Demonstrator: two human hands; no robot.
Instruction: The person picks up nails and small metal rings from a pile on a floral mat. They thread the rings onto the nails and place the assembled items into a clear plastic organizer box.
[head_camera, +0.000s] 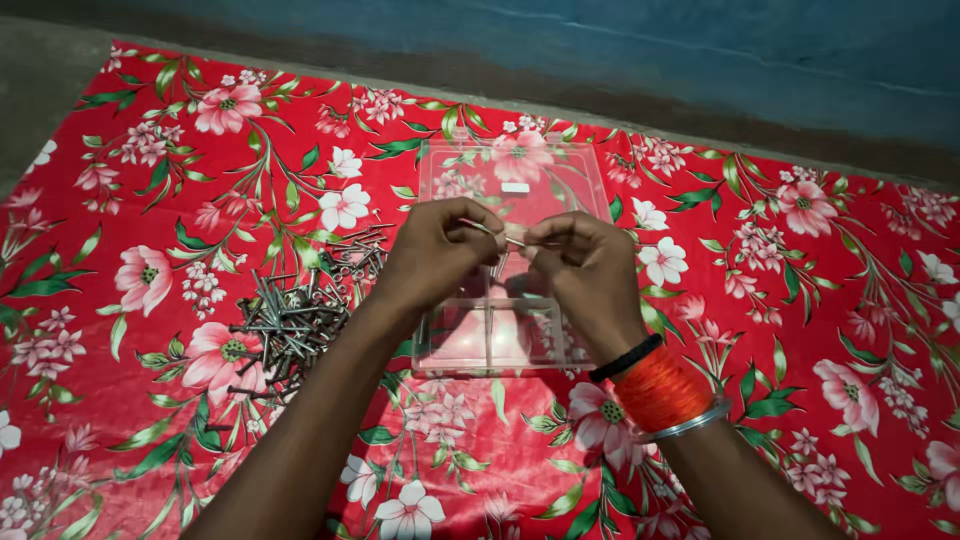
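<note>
- Left hand (435, 250): fingers curled, thumb + forefinger pinched on one end of a thin silver metal nail (497, 236).
- Right hand (585, 265): also curled, fingertips pinched on the other end of the same nail. Both hands meet at centre, knuckles nearly touching.
- Nail sits roughly level btwn the two hands, held up over the box, not resting on anything. Which end is head or tip: can't tell, fingers cover both.
- Clear plastic compartment box (545, 180): lies flat on the cloth directly under/behind the hands. Near part shows divider walls (490, 330) making several cells; far part is a plain see-through panel w/ a small white label. Cell contents unclear through hands.
- Pile of grey metal nails (290, 320): loose heap on the cloth, left of the box, just beside the left forearm. Nails lie crossed at all angles; a few strays spread toward the box's left edge.
- Red cloth w/ pink + white flowers and green leaves (830, 330): covers the floor under everything.
- Right wrist: black band (625, 358), wide wrap of orange thread (660, 390), thin silver bangle (690, 423), stacked in that order up the arm.
- Blue wall (700, 60) along the far edge of the cloth.
</note>
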